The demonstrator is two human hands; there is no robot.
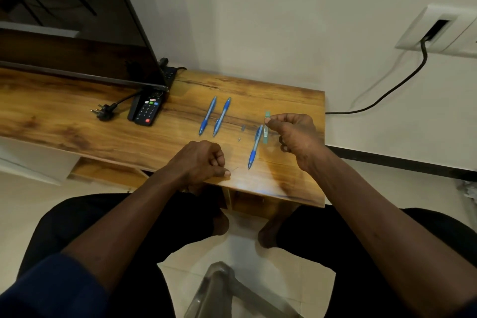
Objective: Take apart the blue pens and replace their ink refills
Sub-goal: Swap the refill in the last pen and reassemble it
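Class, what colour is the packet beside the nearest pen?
The packet is green, seen best in the head view.

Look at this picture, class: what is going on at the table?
A person sits at a wooden table where two blue pens lie side by side and a third pen lies nearer. The right hand pinches a green packet beside that third pen. The left hand rests curled at the front edge; whether it holds anything is unclear. Small grey bits lie between the pens.

Wooden table, television, remote beside plug, wall socket, black cable
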